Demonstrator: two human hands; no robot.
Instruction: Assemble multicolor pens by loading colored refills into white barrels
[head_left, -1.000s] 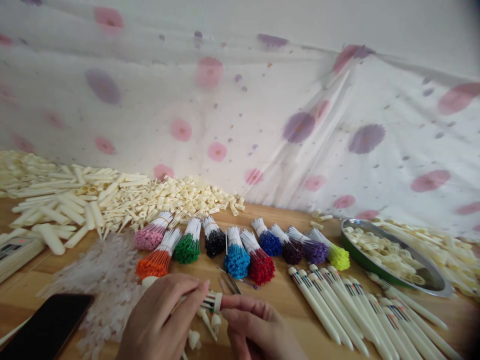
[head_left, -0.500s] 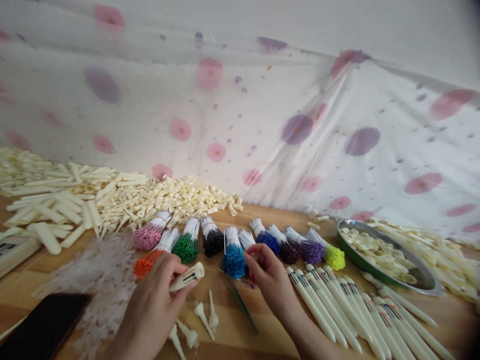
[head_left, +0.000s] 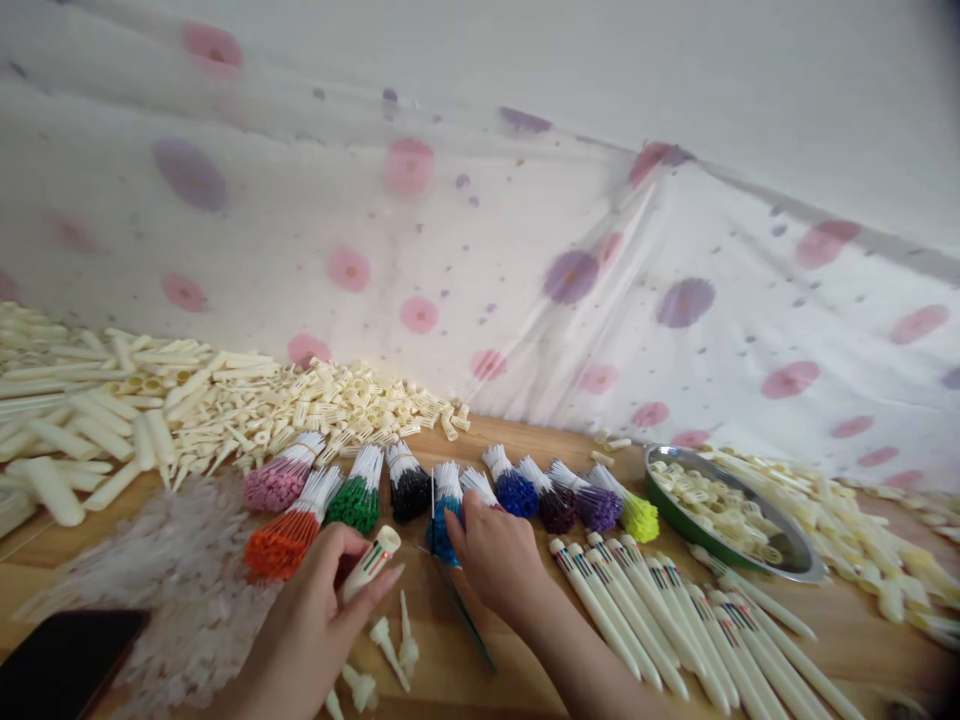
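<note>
My left hand (head_left: 322,600) grips a short cream pen barrel section (head_left: 371,565), with coloured sliders in its slots and its open end tilted up. My right hand (head_left: 499,560) is palm down over a bundle of white-stemmed pen refills (head_left: 478,485). Its thumb and index finger look apart; the other fingertips are hidden. Beside the thumb stands a light-blue-ended refill bundle (head_left: 444,515), partly covered by the hand. Tweezers (head_left: 469,620) lie below, and several cream cone-shaped tips (head_left: 388,650) lie between my hands.
Orange (head_left: 281,545), green (head_left: 352,505), black (head_left: 409,490) and yellow (head_left: 639,517) refill bundles form part of an arc. Assembled pens (head_left: 637,620) lie at right, before an oval metal dish (head_left: 806,570) of cream parts. Loose barrels (head_left: 105,430), clear bits (head_left: 172,590) and a phone (head_left: 71,660) are left.
My right hand has turned palm down and reached forward over the refill bundles. My left hand has tipped the barrel section more upright. The whole view has shifted slightly.
</note>
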